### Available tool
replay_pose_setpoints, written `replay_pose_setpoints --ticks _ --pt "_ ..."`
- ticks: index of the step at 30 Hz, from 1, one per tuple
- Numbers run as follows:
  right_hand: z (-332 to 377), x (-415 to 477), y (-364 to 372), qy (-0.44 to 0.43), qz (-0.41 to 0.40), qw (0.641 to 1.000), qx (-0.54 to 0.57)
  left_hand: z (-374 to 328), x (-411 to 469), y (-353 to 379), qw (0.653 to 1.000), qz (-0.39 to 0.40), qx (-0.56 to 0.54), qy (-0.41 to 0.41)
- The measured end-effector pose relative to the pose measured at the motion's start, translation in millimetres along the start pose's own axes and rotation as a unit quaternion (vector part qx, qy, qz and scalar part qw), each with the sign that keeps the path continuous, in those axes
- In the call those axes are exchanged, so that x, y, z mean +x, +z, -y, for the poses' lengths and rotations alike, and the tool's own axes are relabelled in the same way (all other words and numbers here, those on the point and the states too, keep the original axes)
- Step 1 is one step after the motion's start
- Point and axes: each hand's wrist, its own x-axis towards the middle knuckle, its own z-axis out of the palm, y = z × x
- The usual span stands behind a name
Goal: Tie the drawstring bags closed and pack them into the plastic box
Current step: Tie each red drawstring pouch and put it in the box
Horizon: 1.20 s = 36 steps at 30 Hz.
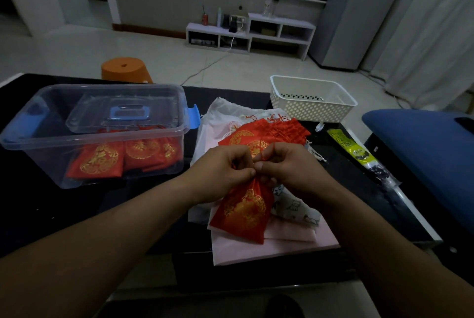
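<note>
Red cloth with gold print, the drawstring bag (243,211) hangs by its gathered neck over pale bags (282,246) on the black tabletop (77,215), right of the plastic box (30,138) that holds other red bags (102,161). The left hand (223,171) and the right hand (289,166) each have a narrow grip, pinching the thin cord (259,156). I think the cord may slip out of the pinch; then the knot is loose and the neck opens again.

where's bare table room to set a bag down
Bare tabletop lies before the plastic box, left of the left hand. A narrower strip runs between the bag pile and the green packet. Crowded: the middle, where right hand and left grip the red bag.
</note>
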Motion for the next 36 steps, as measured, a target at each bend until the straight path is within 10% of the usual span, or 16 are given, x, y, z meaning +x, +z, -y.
replay_pose_setpoints --ticks 23,36 --pt "-15 4 18 -0.162 -0.088 0.952 -0.245 14 -6 30 0.997 -0.077 0.016 -0.014" --pt "-12 -3 9 -0.091 -0.085 0.987 -0.105 13 -2 16 0.999 -0.044 0.007 0.023"
